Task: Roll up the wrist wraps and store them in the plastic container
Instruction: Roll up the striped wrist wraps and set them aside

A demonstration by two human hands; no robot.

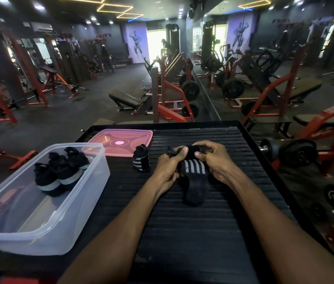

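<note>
A black wrist wrap with grey stripes (194, 177) lies partly rolled at the middle of the black ribbed platform (182, 232). Its rolled end is pinched between my left hand (169, 168) and my right hand (213, 158), while its loose tail trails toward me. A rolled wrap (141, 158) stands upright just left of my hands. The clear plastic container (8, 228) sits at the left, with two rolled wraps (59, 173) inside at its far end.
The container's pink lid (121, 143) lies flat behind it at the platform's far edge. Dumbbells (291, 152) and weight plates sit to the right of the platform. Red gym machines and benches fill the floor beyond.
</note>
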